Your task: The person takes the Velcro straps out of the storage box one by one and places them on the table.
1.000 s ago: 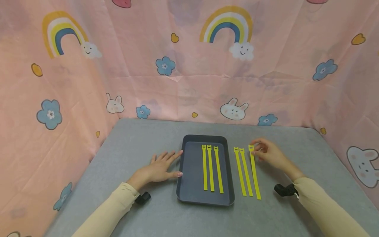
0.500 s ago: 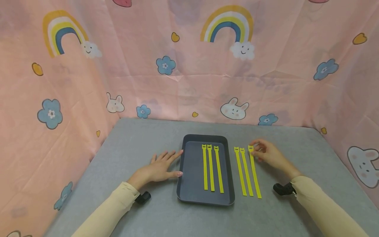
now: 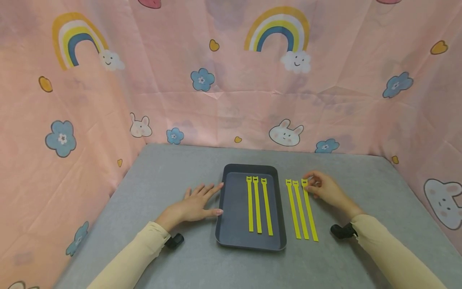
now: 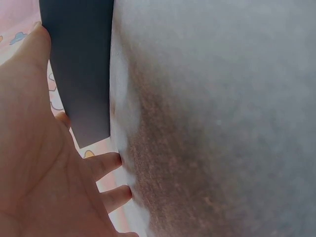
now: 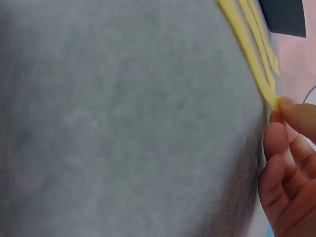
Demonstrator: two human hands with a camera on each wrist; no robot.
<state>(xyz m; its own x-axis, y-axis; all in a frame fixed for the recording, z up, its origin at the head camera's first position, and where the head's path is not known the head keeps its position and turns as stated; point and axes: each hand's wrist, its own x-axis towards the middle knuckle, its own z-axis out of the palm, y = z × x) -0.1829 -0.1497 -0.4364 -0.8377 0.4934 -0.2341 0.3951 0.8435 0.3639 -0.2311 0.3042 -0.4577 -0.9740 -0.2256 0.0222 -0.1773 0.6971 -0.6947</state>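
My right hand (image 3: 325,190) pinches the slotted head of a yellow cable tie (image 3: 310,212) between thumb and fingers, at the right end of a row of three on the table. In the right wrist view this hook-and-loop cable tie (image 5: 249,52) bends up at the pinched end. Two more cable ties (image 3: 300,210) lie just left of it. Inside the dark grey tray (image 3: 231,239) three similar ties (image 3: 257,208) lie side by side, heads at the far end. My left hand (image 3: 193,205) is spread, with thumb and a fingertip touching the tray's left wall (image 4: 79,74).
The grey table (image 3: 173,160) runs back to a pink patterned curtain (image 3: 231,96), which also hangs at both sides. A black wrist camera (image 3: 175,241) sits on the left wrist, another black camera (image 3: 343,231) on the right.
My right hand has shifted slightly left, bringing the head of the pinched cable tie closer to the other two. The left hand and tray stay put.
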